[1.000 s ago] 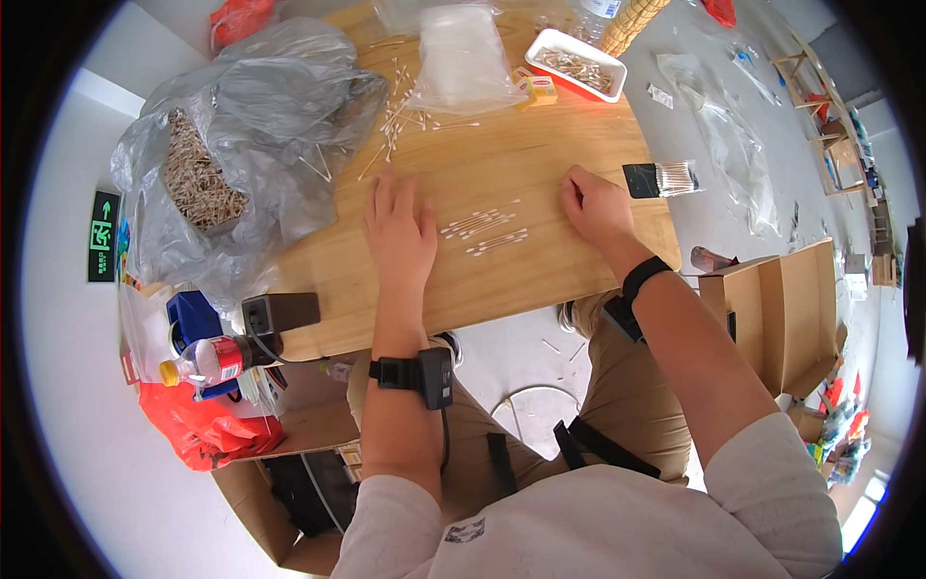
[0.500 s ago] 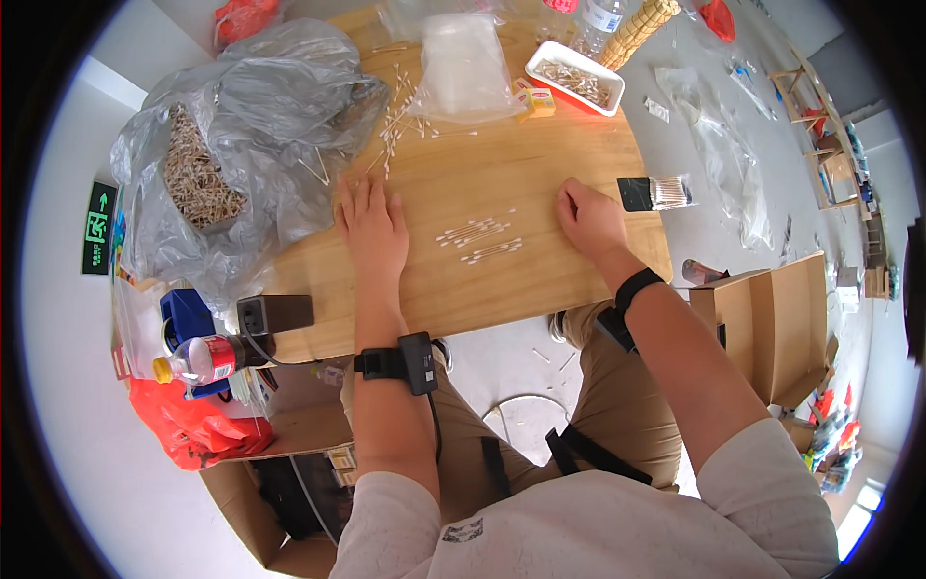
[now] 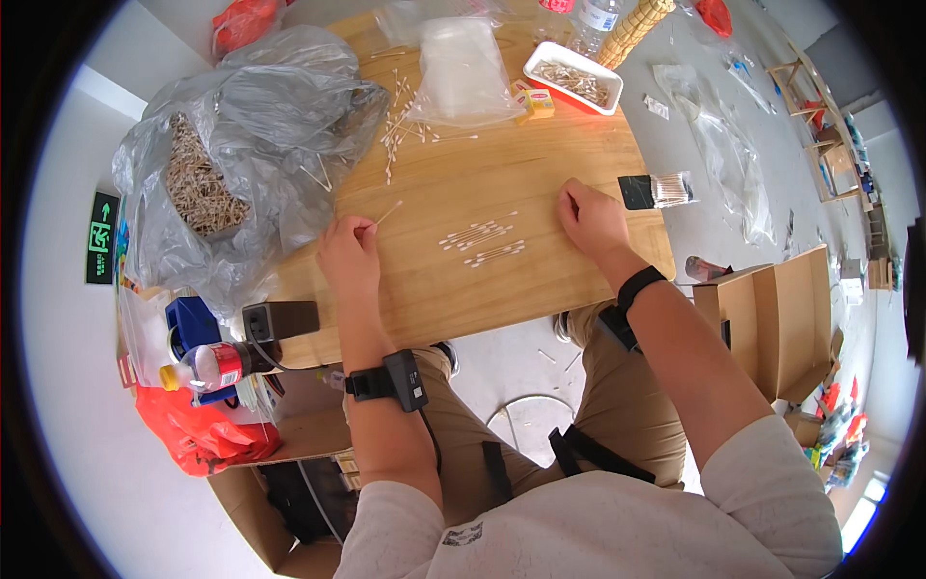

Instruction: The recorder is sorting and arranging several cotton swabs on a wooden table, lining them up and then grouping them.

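My left hand (image 3: 348, 253) is closed in a pinch at the table's left side, near the grey plastic bag. From its fingertips a single cotton swab (image 3: 390, 211) points up and to the right. My right hand (image 3: 591, 220) rests on the wood at the right as a loose fist, and nothing sticks out of it. Between the hands lie several cotton swabs (image 3: 476, 233) in two small rows, roughly parallel. More loose swabs (image 3: 397, 135) are scattered farther back, beside a stack of clear plastic bags (image 3: 463, 72).
The grey bag (image 3: 280, 106) holds a heap of swabs. A red-and-white tray (image 3: 617, 92) of swabs and a small yellow box (image 3: 538, 104) stand at the back right. A swab pack (image 3: 670, 190) lies at the right edge, a black adapter (image 3: 280, 318) front left.
My left hand has gone from lying flat to a pinch with a cotton swab in it, and has drawn back slightly toward me and left. My right hand has stayed put.
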Demonstrator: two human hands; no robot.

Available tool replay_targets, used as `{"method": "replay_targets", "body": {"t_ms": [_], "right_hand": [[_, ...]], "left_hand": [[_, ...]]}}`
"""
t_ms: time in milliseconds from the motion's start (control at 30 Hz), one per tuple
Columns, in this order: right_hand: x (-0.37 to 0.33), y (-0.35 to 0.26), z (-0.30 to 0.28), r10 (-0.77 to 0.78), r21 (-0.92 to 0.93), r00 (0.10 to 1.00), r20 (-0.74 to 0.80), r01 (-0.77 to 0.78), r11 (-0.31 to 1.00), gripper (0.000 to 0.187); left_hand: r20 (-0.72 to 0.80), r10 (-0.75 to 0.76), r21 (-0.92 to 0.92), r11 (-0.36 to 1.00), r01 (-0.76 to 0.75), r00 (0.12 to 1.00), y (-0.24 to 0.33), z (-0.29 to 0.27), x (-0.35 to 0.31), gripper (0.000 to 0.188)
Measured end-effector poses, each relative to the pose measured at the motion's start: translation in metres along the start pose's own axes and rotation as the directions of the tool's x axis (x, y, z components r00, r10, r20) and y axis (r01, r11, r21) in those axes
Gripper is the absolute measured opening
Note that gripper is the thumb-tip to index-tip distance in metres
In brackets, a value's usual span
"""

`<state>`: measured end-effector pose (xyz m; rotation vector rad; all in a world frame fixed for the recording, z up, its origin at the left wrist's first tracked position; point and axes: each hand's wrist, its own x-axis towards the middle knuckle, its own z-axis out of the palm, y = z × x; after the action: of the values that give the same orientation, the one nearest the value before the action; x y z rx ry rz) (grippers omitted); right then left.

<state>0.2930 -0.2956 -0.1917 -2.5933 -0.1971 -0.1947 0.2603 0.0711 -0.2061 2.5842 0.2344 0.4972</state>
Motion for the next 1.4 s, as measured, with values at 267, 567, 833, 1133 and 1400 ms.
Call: {"method": "replay_targets", "body": {"t_ms": [267,567,833,1133,1400], "right_hand": [[0.000,-0.004,-0.002,0.026,0.018,1.000,-0.001,-0.026,0.999,0.009],[-0.001,-0.003,-0.003,0.009,0.056,1.000,0.011,-0.010,0.998,0.012],[-0.002,0.003,-0.010,0.096,0.203,0.993,0.068,-0.108,0.973,0.014],[-0.018,-0.037,-0.002,0.254,0.634,0.955,0.156,-0.294,0.715,0.019],[-0.036,-0.057,0.023,0.210,0.938,0.971,0.117,-0.177,0.299,0.044]], "left_hand": [[0.066,0.064,-0.085,0.995,-0.059,0.996,0.054,0.037,-0.002,0.006],[0.166,0.355,-0.245,0.918,-0.311,0.920,0.089,0.044,-0.012,0.006],[0.330,0.453,-0.335,0.876,-0.346,0.828,0.099,0.018,-0.018,0.043],[0.375,0.458,-0.367,0.871,-0.325,0.806,0.093,0.015,-0.019,0.048],[0.233,0.488,-0.108,0.873,-0.476,0.841,0.106,0.030,-0.044,0.054]]}}
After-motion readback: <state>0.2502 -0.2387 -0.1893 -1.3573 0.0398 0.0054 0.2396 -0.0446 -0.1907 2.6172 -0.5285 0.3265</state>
